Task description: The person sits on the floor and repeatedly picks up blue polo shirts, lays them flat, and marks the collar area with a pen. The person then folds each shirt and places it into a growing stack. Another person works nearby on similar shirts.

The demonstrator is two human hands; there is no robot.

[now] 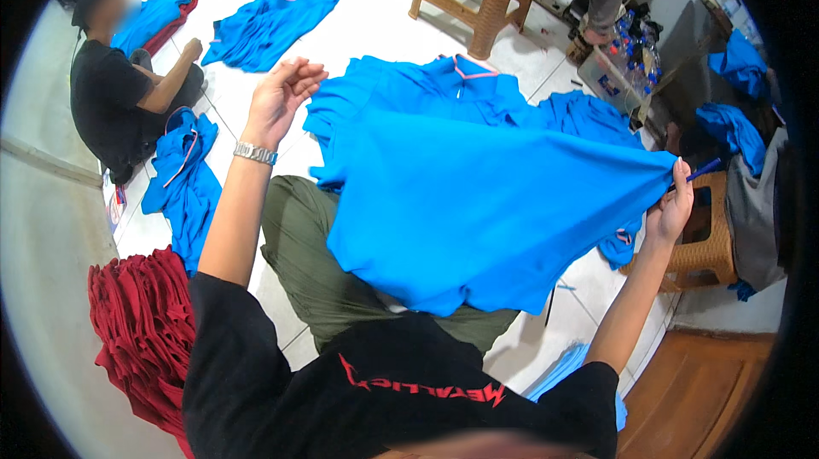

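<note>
A blue fabric shirt (461, 203) with a pink-edged collar spreads over my lap and the floor before me. At the right, my right hand (670, 206) pinches one edge of it and pulls the cloth taut; a dark blue pen-like tool sticks out from the same hand. My left hand (285, 97), with a metal watch at the wrist, is raised by the shirt's upper left side, its fingers loosely curled and holding nothing. More blue cloth (588, 113) lies bunched beyond the shirt on the right.
A co-worker (115, 81) sits on the floor at the left near blue garments (185, 171). Dark red cloth (144, 331) is piled at my left. Brown woven-pattern plastic stools (483, 11) stand ahead and at the right, near a clear bin (614, 81) of thread spools.
</note>
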